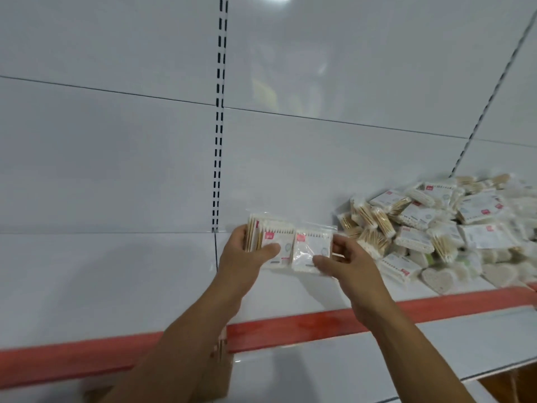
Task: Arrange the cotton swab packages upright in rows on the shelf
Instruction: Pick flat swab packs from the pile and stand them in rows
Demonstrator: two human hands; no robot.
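Observation:
My left hand (250, 251) grips a small stack of cotton swab packages (268, 242), thumb across the front one, standing upright over the white shelf (116, 286). Beside it, my right hand (345, 261) pinches another clear package with a white card and red logo (309, 248), held upright against the stack's right side. A loose pile of the same packages (436, 225) lies jumbled on the shelf to the right, close to my right hand.
The shelf has a red front strip (290, 327) and a white back panel with a slotted upright (219, 126). A second slotted upright (491, 94) stands at the right. A lower white shelf (377, 356) and a cardboard box (216, 373) sit below.

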